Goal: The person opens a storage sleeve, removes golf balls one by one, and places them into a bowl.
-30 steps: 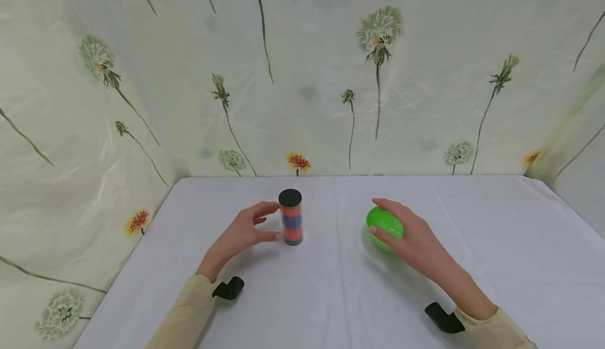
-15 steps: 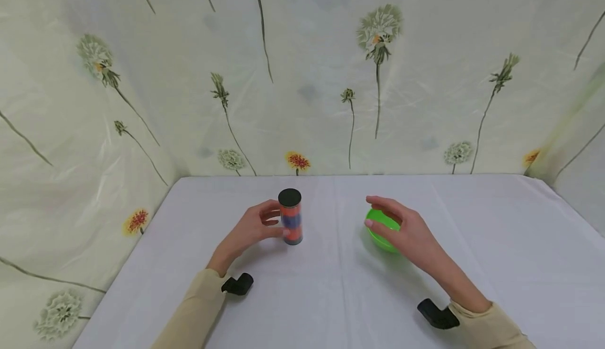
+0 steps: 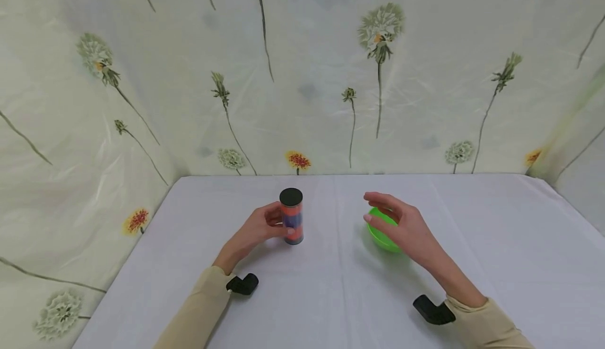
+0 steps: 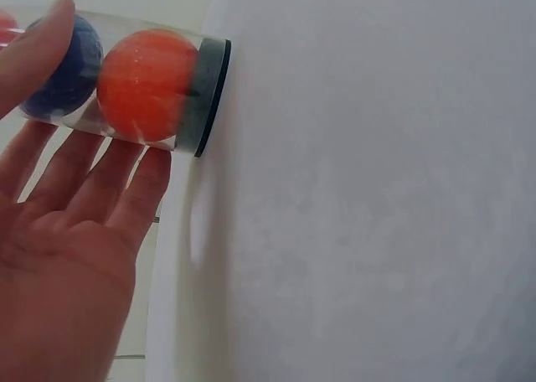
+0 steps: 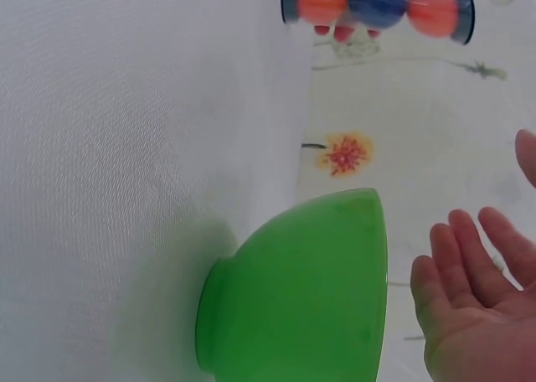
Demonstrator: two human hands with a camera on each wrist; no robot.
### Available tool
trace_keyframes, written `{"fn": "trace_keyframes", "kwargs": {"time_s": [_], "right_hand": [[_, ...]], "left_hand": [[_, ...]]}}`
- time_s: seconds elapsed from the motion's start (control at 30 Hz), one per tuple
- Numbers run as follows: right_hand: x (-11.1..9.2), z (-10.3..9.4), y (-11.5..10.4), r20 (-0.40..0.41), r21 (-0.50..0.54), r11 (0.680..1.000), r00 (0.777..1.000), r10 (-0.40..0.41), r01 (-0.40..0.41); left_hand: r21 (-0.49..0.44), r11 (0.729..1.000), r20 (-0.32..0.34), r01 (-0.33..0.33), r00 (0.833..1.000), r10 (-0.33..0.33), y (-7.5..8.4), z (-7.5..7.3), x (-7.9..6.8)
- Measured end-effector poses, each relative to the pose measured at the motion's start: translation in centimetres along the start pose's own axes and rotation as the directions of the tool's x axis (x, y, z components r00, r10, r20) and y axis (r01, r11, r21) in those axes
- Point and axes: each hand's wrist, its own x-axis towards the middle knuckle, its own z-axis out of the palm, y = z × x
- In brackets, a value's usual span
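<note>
A clear tube of balls [image 3: 292, 218], with a black lid and orange and blue balls stacked inside, stands upright left of the middle of the table. My left hand [image 3: 262, 225] holds it from the left, thumb across the near side and fingers round the far side. In the left wrist view, the thumb [image 4: 42, 51] overlaps the blue ball [image 4: 75, 76]. Farther right sits a green bowl [image 3: 384, 241], partly hidden by my right hand [image 3: 408, 228]. That hand hovers over its rim with the fingers spread from the thumb, holding nothing. In the right wrist view, a gap shows between the fingers and the bowl [image 5: 306, 290].
A white cloth covers the table [image 3: 331, 296]. Behind it hangs a pale sheet [image 3: 307, 76] printed with dandelions. Black wrist cameras sit at the left cuff [image 3: 243, 284] and the right cuff [image 3: 434, 311].
My left hand has moved right and closed round the tube, which has stayed in place. My right hand has drifted slightly up and left over the bowl.
</note>
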Motion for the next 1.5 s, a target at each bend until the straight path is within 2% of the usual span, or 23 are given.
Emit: {"fn": "trace_keyframes", "kwargs": {"time_s": [0.5, 0.87, 1.07, 1.2, 1.5], "right_hand": [[0.5, 0.6, 0.1, 0.005, 0.045, 0.999, 1.0, -0.007, 0.007], [0.5, 1.1, -0.4, 0.005, 0.027, 1.0, 1.0, -0.006, 0.006], [0.7, 1.3, -0.6, 0.01, 0.018, 0.999, 1.0, -0.026, 0.026], [0.8, 1.4, -0.9, 0.013, 0.0, 0.999, 0.999, -0.037, 0.037], [1.0, 1.9, -1.6, 0.024, -0.033, 0.999, 1.0, -0.01, 0.011]], "left_hand": [[-0.008, 0.999, -0.007, -0.037, 0.999, 0.037, -0.4, 0.4, 0.3], [0.075, 0.996, -0.042, -0.046, 0.998, 0.05, 0.5, 0.5, -0.3], [0.098, 0.992, -0.054, -0.083, 0.995, 0.089, 1.1, 0.8, -0.6], [0.107, 0.987, -0.055, -0.118, 0.991, 0.125, 1.5, 1.1, -0.7], [0.194, 0.972, -0.055, -0.134, 0.988, 0.148, 2.3, 2.3, -0.6]]}}
